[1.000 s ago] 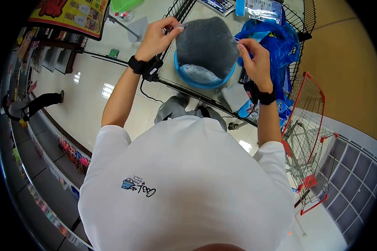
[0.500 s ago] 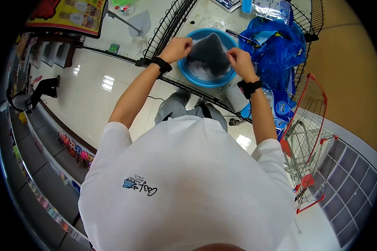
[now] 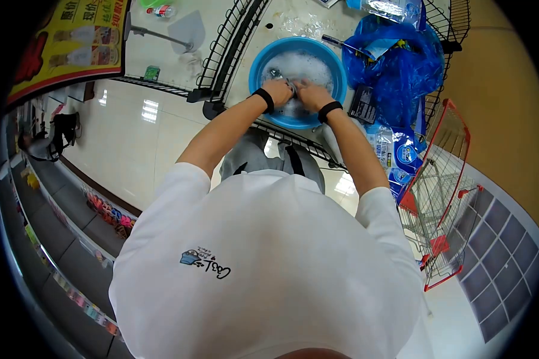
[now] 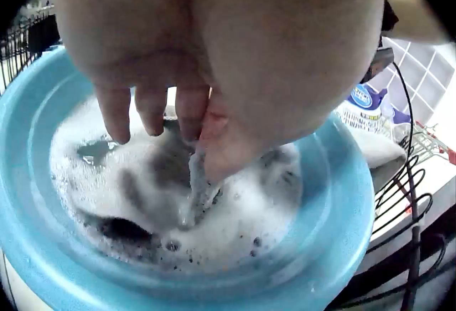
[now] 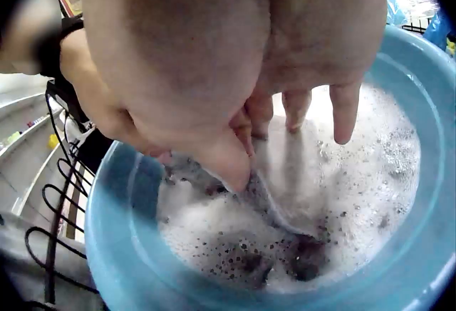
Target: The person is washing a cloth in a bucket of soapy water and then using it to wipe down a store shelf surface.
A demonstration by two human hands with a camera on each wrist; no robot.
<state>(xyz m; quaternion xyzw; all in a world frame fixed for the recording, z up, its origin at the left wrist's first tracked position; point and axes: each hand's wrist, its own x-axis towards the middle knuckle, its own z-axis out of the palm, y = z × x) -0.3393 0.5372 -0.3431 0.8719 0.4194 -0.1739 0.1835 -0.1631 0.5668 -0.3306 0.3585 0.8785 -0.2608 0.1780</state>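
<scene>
Two bare hands reach down into a round blue basin (image 3: 340, 72), side by side and close together. The left hand (image 3: 279, 93) and the right hand (image 3: 313, 96) each pinch a grey cloth (image 5: 269, 203) between thumb and fingers, their other fingers pointing down. The cloth lies partly under white suds (image 3: 308, 63), so its full shape cannot be told. The paired pinches probably keep the slippery fabric under control, while the basin's raised wall contains the foam. A blue plastic bag (image 3: 404, 75) sits just beside it.
</scene>
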